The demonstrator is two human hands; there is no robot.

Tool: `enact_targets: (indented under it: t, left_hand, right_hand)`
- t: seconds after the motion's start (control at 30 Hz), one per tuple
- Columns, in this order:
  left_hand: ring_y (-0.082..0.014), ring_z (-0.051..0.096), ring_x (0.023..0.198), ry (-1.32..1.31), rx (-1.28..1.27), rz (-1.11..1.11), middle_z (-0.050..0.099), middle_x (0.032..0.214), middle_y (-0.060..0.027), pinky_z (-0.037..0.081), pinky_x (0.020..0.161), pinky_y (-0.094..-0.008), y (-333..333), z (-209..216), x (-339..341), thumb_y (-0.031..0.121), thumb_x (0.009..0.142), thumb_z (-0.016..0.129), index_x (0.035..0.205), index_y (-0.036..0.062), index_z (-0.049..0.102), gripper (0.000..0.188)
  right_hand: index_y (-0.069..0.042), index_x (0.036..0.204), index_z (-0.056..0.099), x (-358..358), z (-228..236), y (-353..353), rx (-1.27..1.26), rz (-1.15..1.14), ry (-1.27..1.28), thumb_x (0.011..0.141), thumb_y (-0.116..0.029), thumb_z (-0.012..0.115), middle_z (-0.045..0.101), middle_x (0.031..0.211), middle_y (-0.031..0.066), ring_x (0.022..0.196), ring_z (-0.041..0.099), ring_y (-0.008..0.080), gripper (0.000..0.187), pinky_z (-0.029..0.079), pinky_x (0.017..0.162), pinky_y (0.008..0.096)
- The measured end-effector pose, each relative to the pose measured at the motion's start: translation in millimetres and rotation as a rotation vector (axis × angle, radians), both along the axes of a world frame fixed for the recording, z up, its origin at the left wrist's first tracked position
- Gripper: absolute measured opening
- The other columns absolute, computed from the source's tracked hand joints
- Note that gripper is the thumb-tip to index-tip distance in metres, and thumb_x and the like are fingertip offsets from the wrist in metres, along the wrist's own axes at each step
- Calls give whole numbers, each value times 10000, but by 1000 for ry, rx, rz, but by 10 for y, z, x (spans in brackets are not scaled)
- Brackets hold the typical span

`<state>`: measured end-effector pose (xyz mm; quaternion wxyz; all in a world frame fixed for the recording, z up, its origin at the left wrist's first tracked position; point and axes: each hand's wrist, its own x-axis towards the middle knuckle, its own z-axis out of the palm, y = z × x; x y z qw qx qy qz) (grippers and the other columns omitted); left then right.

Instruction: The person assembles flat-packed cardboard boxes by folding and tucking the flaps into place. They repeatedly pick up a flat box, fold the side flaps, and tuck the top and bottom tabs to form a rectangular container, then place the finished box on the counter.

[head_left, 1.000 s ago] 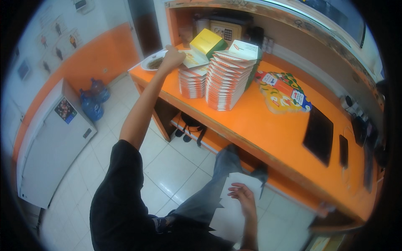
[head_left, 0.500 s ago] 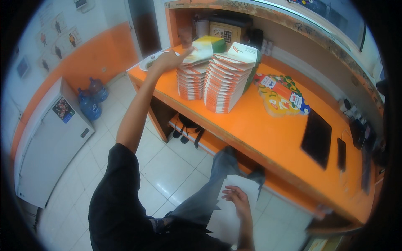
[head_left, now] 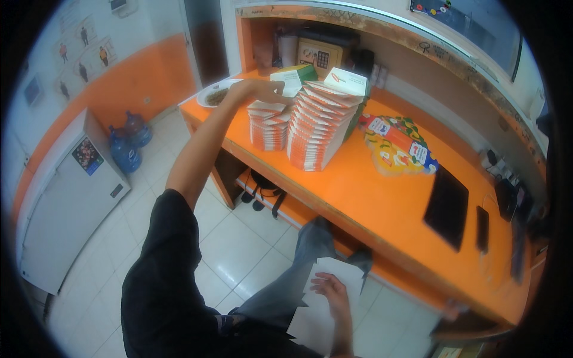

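Note:
My left hand [head_left: 258, 90] reaches over the shorter stack of folded paper cartons [head_left: 268, 130], its fingers stretched across the top. Blur partly hides the fingertips, but they look apart and touch the top of the stack. Beside it on the right, a taller stack of white and orange folded cartons [head_left: 322, 128] leans slightly. A green and white carton [head_left: 292, 77] shows behind my fingers. On my lap lies a flat white cardboard sheet [head_left: 319, 310] with notched edges. My right hand [head_left: 332, 292] rests on it, fingers loosely spread.
The orange counter [head_left: 364, 200] carries a plate of food [head_left: 216, 95], colourful cutouts [head_left: 397, 143], a black tablet [head_left: 446, 207] and a phone [head_left: 482, 228]. A safe [head_left: 319, 53] stands under the upper shelf. Left are a white chest freezer [head_left: 71, 209] and blue water bottles [head_left: 125, 149].
My left hand has moved lower and slightly right over the shorter stack, whose top now sits lower. My right hand stays on the white sheet. The view has shifted slightly.

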<state>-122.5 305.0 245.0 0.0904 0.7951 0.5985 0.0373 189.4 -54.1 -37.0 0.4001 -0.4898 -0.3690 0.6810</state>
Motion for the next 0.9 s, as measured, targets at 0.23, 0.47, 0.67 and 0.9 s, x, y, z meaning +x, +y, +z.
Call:
enact_targets:
  t: [0.23,0.47,0.67,0.9]
  left_hand:
    - [-409,424,1237,-36,83,2,407,1313,-268,326,1054,-431,243,-326,25,549,911,453,1247,180,494,501]
    - [-419,487,1152,-335,399,-60,396,1265,-242,394,1001,-426,319,-821,16,519,808,620,1170,177,475,519]
    - [-406,501,1149,-306,400,-20,396,1276,-207,427,964,-455,134,-804,48,465,745,681,1195,198,470,565]
    - [-417,496,1160,-188,287,53,378,1294,-186,433,955,-482,136,-649,156,490,695,718,1225,231,433,656]
  right_hand:
    - [-11,1167,581,-36,-91,10,6,8,58,928,-114,509,663,1033,127,881,657,197,270,464,802,283]
    - [-19,1171,585,-112,-188,21,-16,29,90,932,-132,515,665,1033,119,872,656,190,274,471,786,275]
    - [-26,1166,592,-199,-173,18,-72,67,56,939,-179,550,666,1031,114,870,655,189,277,475,788,281]
    - [-29,1162,597,-231,-150,46,-56,96,89,945,-222,574,666,1017,109,870,655,185,291,475,786,280]
